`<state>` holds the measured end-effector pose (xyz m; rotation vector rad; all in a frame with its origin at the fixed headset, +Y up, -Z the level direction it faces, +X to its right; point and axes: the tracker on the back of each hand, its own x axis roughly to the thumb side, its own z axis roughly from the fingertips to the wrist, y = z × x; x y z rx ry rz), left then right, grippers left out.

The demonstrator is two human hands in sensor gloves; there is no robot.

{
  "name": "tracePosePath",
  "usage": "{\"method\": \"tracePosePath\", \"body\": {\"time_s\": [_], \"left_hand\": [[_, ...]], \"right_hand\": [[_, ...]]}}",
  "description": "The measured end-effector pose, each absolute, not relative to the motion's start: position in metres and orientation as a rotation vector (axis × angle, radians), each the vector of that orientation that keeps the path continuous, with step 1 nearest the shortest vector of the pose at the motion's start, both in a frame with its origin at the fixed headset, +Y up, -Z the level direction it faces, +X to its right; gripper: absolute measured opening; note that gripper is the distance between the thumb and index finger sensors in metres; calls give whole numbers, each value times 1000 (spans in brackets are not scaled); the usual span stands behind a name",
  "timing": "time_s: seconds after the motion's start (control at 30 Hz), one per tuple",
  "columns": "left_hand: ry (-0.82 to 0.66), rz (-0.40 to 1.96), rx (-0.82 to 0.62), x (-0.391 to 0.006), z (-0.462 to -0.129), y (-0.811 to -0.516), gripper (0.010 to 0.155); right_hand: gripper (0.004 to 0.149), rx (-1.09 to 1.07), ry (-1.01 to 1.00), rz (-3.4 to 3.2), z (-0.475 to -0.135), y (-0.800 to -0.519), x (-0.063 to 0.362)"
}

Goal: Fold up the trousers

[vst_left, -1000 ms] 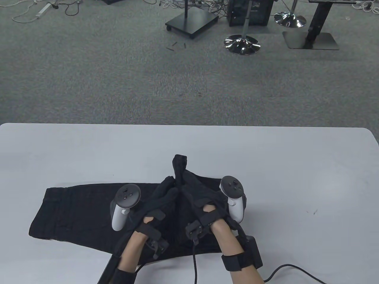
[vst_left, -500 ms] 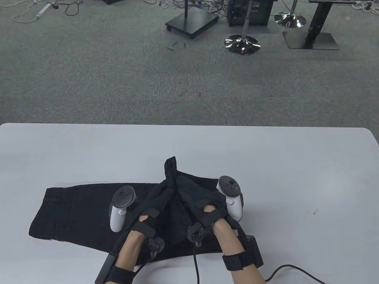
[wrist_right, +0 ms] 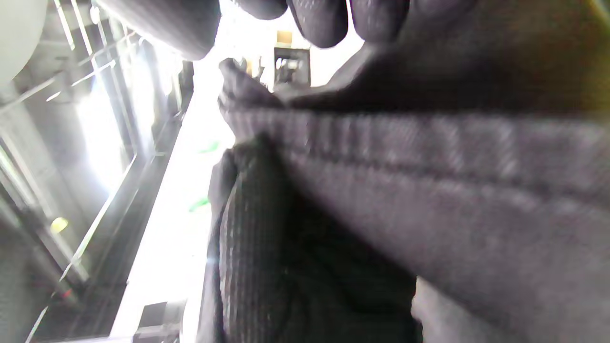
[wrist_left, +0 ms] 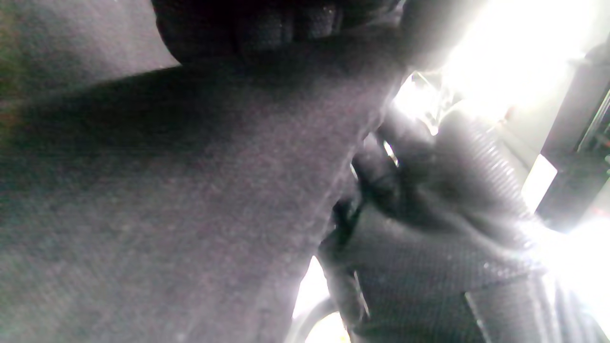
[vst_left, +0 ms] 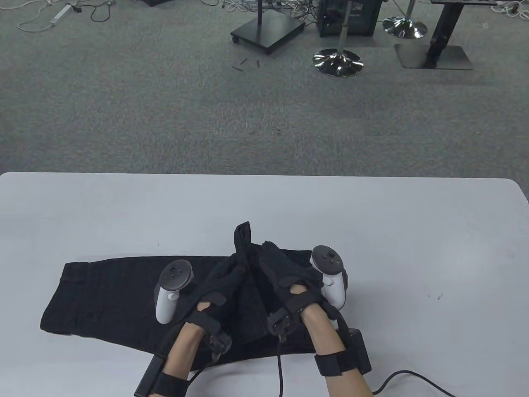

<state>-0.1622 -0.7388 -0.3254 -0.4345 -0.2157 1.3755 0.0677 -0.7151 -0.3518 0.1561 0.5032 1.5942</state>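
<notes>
I can't separate black gloves from black cloth here. My left hand (vst_left: pixel 221 279) and right hand (vst_left: pixel 285 273) both grip a raised fold of the trousers (vst_left: pixel 103 293), pulled up between them; the fingers are lost in fabric. The rest lies flat, left of centre near the table's (vst_left: pixel 413 231) front edge, with bare tabletop beyond and to the right.

one pair of black trousers (vst_left: pixel 103 297), two gloved hands (vst_left: pixel 225 281), one table (vst_left: pixel 372 231)
</notes>
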Motion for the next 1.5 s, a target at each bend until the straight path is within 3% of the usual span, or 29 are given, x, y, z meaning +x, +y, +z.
{"method": "tracePosePath", "body": {"time_s": [0.2, 0.73, 0.8, 1.07, 1.2, 1.5], "left_hand": [[-233, 1263, -414, -150, -319, -723, 78], [-223, 1079, -400, -137, -315, -723, 95], [-202, 1098, -406, -138, -314, -723, 93], [-163, 1182, -386, -159, -318, -720, 63], [-122, 1057, -306, -174, -319, -710, 62], [-121, 857, -35, -190, -294, -639, 63]], "right_hand": [[59, 260, 493, 1448, -346, -696, 60], [56, 382, 474, 1831, -332, -662, 54], [57, 405, 478, 1874, -330, -659, 51], [58, 349, 438, 1838, -333, -662, 60], [60, 304, 422, 1817, -337, -665, 72], [63, 266, 396, 1762, -341, -664, 88]]}}
